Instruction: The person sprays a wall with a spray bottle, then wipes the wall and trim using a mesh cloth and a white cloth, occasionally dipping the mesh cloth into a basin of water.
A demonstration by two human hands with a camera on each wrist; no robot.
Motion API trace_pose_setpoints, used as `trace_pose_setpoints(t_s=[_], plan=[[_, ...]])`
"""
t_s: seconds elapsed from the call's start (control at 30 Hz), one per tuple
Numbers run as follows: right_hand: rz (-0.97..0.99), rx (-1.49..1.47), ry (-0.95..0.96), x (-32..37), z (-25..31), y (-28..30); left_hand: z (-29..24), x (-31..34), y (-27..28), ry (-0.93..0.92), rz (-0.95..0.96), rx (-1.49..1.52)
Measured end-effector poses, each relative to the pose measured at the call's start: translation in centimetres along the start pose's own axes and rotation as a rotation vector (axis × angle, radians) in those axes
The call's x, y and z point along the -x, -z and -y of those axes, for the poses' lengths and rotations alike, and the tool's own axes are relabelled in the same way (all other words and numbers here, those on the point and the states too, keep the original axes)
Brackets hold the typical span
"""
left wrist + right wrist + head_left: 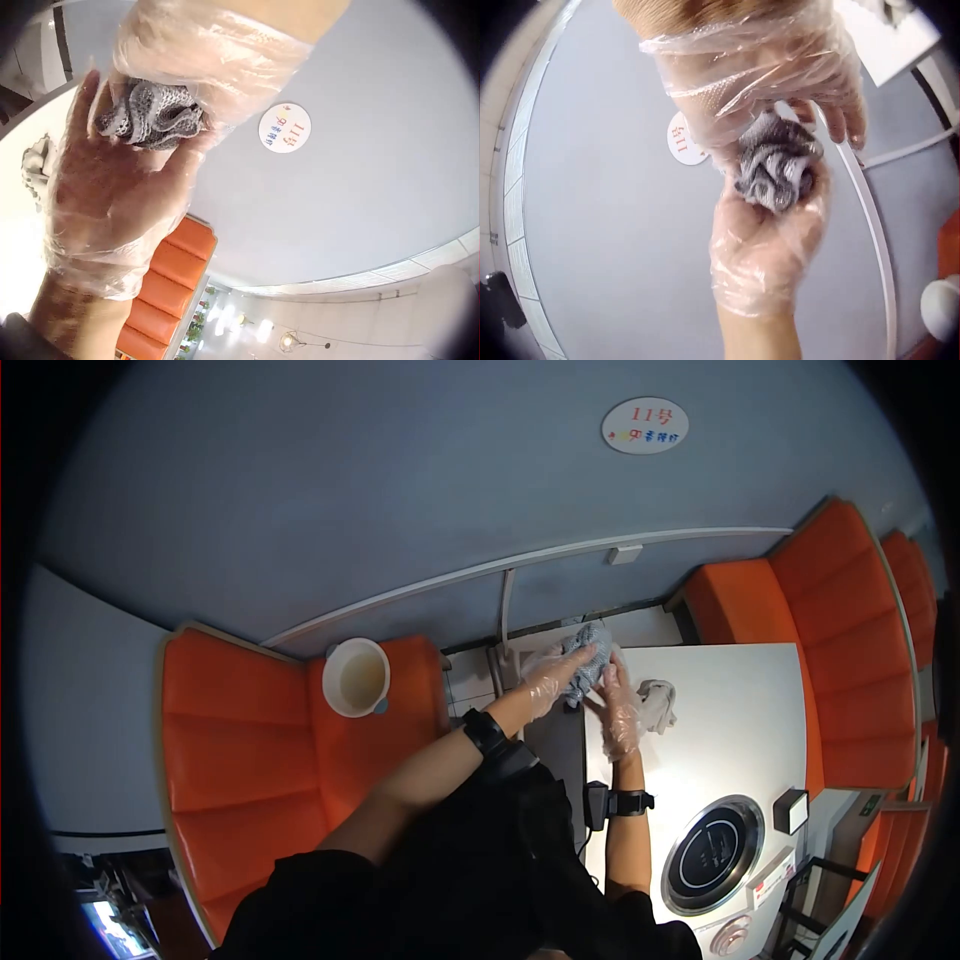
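Both hands wear clear plastic gloves and meet at a bunched grey cloth (588, 658), above the table's near left corner. My left hand (548, 678) grips it from the left; in the right wrist view the crumpled cloth (776, 165) sits in the left palm (761, 247). From the other side my right hand (620, 710) holds the cloth between thumb and fingers. The left wrist view shows folds of the cloth (154, 114) between the two hands, partly hidden by the left hand. A second, pale cloth (656, 706) lies crumpled on the tabletop beside the right hand.
The white table (740, 740) has a round black cooktop (714, 855) set in it and a small black-and-white box (790, 812) at its far edge. A white bucket (356, 677) with cloudy liquid stands on the left orange bench (375, 750). Another orange bench (850, 630) stands beyond the table.
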State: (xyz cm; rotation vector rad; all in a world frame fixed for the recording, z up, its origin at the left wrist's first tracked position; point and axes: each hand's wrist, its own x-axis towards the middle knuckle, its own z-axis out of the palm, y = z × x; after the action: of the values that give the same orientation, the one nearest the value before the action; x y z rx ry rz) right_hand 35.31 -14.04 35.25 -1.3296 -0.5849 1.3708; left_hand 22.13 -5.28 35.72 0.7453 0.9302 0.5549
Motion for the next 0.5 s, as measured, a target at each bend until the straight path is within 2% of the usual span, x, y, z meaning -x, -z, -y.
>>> trace_pose_setpoints(t_s=[0.07,0.1,0.13,0.2,0.23,0.27,0.33,0.4,0.43,0.47,0.5], plan=[[0.066,-0.085,-0.048,-0.3,-0.7,-1.1,0.0,1.0,-1.0,-0.042,-0.06,0.015],[0.066,-0.126,-0.048,-0.6,-1.4,-1.6,-0.4,1.5,-0.5,0.043,-0.002,-0.066],[0.011,-0.199,-0.025,-0.5,-1.5,-2.6,-0.1,1.6,-0.2,0.039,-0.01,-0.056],[-0.004,-0.257,-0.03,-1.1,-2.7,-3.0,0.7,1.9,0.8,0.043,0.118,0.162],[-0.028,-0.322,-0.031,-1.5,-3.6,-3.2,1.2,1.9,1.5,0.039,0.109,0.172],[-0.018,-0.313,-0.041,-2.1,-5.0,-3.1,1.7,1.9,2.3,0.011,0.114,0.083],[0.109,-0.509,-0.037,-3.2,-7.7,-2.5,1.5,2.6,3.5,-0.022,0.103,0.007],[0.175,-0.541,-0.039,-4.0,-8.9,-2.9,-0.5,4.4,4.4,-0.073,0.06,-0.333],[0.081,-0.548,-0.091,-4.2,-9.8,-2.9,2.5,2.5,6.2,-0.163,0.026,-0.425],[-0.016,-0.553,-0.141,-4.3,-9.7,-3.9,2.4,2.6,7.0,-0.165,0.017,-0.417],[0.023,-0.583,-0.17,-4.2,-9.3,-4.5,2.4,2.8,7.9,-0.164,0.03,-0.34]])
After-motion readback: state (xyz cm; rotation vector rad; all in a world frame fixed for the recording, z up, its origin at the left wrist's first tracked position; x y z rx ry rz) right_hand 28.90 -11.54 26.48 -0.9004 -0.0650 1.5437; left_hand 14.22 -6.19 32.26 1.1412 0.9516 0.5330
